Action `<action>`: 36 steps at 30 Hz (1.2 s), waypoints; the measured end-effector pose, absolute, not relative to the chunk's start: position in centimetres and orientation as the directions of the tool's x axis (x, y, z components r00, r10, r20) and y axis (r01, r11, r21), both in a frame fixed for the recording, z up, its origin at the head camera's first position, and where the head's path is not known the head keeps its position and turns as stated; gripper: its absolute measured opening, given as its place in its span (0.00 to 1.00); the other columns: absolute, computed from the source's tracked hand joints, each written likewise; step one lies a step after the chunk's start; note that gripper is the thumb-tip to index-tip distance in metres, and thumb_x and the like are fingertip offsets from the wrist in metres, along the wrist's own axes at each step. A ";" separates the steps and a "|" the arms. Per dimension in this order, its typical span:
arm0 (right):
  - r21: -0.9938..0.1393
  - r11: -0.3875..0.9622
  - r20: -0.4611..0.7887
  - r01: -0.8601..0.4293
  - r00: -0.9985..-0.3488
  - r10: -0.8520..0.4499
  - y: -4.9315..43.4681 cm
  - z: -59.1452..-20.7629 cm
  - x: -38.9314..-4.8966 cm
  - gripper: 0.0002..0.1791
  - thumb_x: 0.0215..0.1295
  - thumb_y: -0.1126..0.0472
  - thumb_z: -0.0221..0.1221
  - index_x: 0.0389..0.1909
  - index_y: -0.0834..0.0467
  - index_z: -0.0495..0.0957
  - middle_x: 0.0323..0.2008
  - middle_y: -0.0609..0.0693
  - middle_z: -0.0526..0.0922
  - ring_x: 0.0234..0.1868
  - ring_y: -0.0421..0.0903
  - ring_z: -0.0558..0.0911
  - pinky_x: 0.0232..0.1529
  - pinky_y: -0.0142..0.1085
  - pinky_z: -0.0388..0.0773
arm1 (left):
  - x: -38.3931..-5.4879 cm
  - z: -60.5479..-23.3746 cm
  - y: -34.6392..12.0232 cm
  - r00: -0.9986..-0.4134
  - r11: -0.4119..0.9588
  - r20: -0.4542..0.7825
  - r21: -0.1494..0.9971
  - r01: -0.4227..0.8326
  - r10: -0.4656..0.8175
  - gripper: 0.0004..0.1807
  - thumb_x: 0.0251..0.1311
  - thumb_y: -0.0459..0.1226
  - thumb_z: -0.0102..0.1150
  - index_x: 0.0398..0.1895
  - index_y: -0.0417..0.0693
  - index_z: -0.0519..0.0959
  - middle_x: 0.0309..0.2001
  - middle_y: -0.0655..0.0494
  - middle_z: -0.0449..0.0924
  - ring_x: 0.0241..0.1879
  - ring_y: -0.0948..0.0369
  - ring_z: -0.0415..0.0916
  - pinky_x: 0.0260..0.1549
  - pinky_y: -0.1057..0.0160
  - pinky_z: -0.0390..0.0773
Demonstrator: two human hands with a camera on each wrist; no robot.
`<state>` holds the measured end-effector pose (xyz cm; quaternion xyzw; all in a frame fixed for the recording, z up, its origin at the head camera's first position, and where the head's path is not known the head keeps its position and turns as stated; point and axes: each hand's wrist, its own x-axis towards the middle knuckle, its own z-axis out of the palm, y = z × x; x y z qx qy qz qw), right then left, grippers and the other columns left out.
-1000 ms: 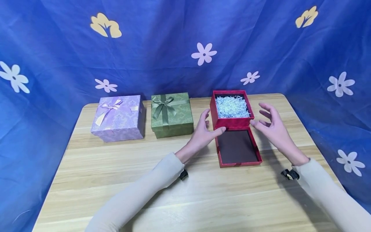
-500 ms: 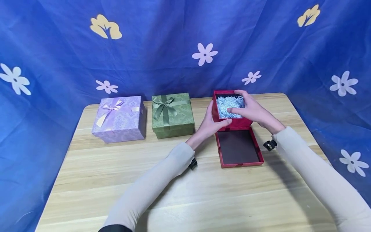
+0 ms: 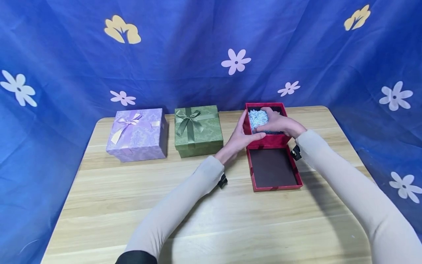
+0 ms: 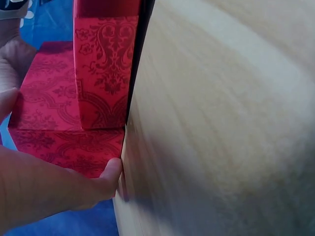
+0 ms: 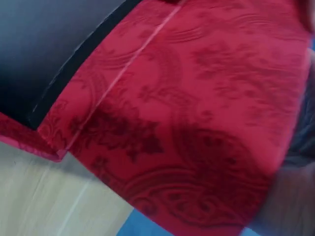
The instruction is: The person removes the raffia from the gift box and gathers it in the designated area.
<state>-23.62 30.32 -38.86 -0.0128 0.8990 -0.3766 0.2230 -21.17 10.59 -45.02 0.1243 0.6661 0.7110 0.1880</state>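
Observation:
A red gift box (image 3: 277, 139) stands at the back right, holding pale blue shredded paper (image 3: 258, 119). My left hand (image 3: 241, 138) grips the box at its front left corner, fingers along the left wall and thumb at the front rim. In the left wrist view, one fingertip (image 4: 112, 172) presses the patterned wall low by the table. My right hand (image 3: 277, 122) reaches inside and grasps the shredded paper, its thumb and fingers curled about it; dark lining shows behind. The right wrist view has mostly the box's red wall (image 5: 211, 103), the hand partly cut off.
The box's red lid (image 3: 273, 169) lies upturned against the box front, dark inside showing. A green gift box (image 3: 199, 135) with a bow and a lilac one (image 3: 141, 137) stand to the left on the wooden table (image 3: 138, 198). A blue flowered curtain (image 3: 191, 55) hangs behind.
Both hands have come in from beside the box. My left hand has taken hold of its corner; my right hand has gone down inside and gathered the shredded paper leftward.

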 end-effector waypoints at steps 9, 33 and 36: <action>-0.754 0.655 -0.349 0.059 -0.880 -0.322 31.4 -40.8 -24.9 0.60 0.60 0.53 0.78 0.82 0.62 0.48 0.67 0.65 0.68 0.66 0.61 0.69 0.70 0.56 0.69 | -21.5 -45.0 10.2 -0.892 0.017 -0.050 0.999 -0.048 0.448 0.64 0.62 0.42 0.81 0.92 0.69 0.45 0.88 0.60 0.45 0.84 0.61 0.45 0.79 0.52 0.58; -0.815 0.571 -0.229 -0.095 -0.853 -0.469 31.1 -42.3 -26.1 0.49 0.59 0.68 0.74 0.79 0.63 0.59 0.64 0.61 0.74 0.64 0.57 0.73 0.68 0.51 0.71 | -21.4 -44.7 10.4 -0.913 0.105 -0.101 0.992 -0.064 0.396 0.70 0.57 0.46 0.85 0.92 0.69 0.41 0.87 0.59 0.52 0.82 0.61 0.54 0.77 0.55 0.64; -0.812 0.579 -0.232 -0.072 -0.871 -0.433 31.2 -42.2 -26.3 0.48 0.58 0.70 0.74 0.78 0.63 0.62 0.62 0.61 0.76 0.61 0.57 0.74 0.66 0.51 0.73 | -21.5 -44.6 10.5 -0.912 0.099 -0.103 0.993 -0.068 0.398 0.72 0.57 0.46 0.84 0.92 0.67 0.38 0.87 0.54 0.53 0.82 0.59 0.54 0.77 0.53 0.64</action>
